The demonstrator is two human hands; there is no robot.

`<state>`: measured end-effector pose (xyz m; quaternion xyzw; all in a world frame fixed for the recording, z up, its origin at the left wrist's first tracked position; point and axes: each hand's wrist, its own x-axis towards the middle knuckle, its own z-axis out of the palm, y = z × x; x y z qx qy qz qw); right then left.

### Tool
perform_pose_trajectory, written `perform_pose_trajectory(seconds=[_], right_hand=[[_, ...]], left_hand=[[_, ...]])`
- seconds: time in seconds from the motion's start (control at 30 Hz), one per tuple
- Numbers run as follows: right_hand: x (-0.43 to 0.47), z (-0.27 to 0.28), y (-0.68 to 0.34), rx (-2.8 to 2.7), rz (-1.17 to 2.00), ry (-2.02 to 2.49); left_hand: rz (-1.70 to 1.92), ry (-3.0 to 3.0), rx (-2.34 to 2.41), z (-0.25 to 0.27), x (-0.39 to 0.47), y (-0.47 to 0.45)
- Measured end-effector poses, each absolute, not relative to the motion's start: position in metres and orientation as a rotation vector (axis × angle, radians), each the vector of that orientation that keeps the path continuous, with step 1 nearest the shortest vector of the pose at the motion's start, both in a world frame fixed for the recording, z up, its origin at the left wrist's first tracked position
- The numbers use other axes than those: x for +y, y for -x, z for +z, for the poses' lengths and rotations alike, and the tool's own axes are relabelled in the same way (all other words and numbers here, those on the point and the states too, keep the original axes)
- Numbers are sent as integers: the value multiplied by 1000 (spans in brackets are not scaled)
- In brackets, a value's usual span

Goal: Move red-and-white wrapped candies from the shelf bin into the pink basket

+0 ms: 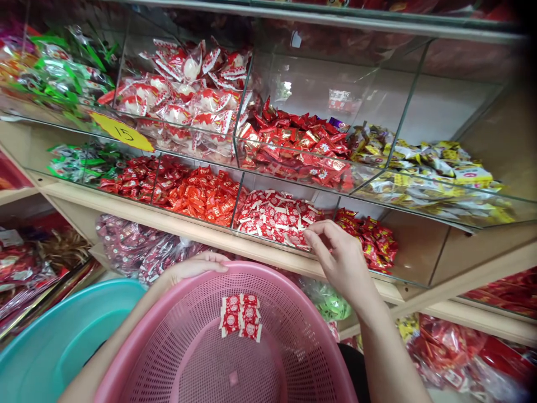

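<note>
My left hand (200,267) is closed over the far left rim of a pink plastic basket (146,336), its thumb and fingers on the edge. Inside the basket lies a small group of red-and-white wrapped candies (240,317), grouped in two columns against the far wall. My right hand (339,257) reaches past the basket to the lower glass bin. Its thumb and forefinger are pinched at the front right of a heap of red-and-white wrapped candies (272,215). Whether a candy is between the fingertips I cannot make out.
A teal basin (37,347) stands to the left. Above run glass-fronted compartments with red-and-gold candies (302,140), yellow-wrapped sweets (444,162) and larger red-and-white packets (184,101). A yellow tag (122,132) marked 15 hangs there. A wooden shelf edge (272,252) crosses below the lower bins.
</note>
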<state>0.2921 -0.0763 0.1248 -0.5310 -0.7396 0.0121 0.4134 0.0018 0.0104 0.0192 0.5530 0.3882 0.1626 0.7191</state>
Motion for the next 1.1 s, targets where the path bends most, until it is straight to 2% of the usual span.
perform_pose_trajectory(seconds=[0.1, 0.27, 0.47, 0.77, 1.0, 1.1], right_hand=[[-74, 107, -267, -1819, 407, 1261], [-57, 41, -219, -1786, 1101, 1273], [-49, -5, -197, -1653, 1341, 1406], [-52, -10, -193, -1751, 1119, 1619], [-60, 0, -193, -2133, 514, 1877], [-62, 6, -191, -2236, 392, 1953]], left_hand=[[380, -1248, 911, 16, 12, -2], [376, -1253, 923, 13, 14, -2], [369, -1285, 989, 16, 13, 0], [340, -1242, 864, 18, 12, 1], [382, -1232, 906, 17, 12, 2], [367, -1230, 890, 15, 12, 4]])
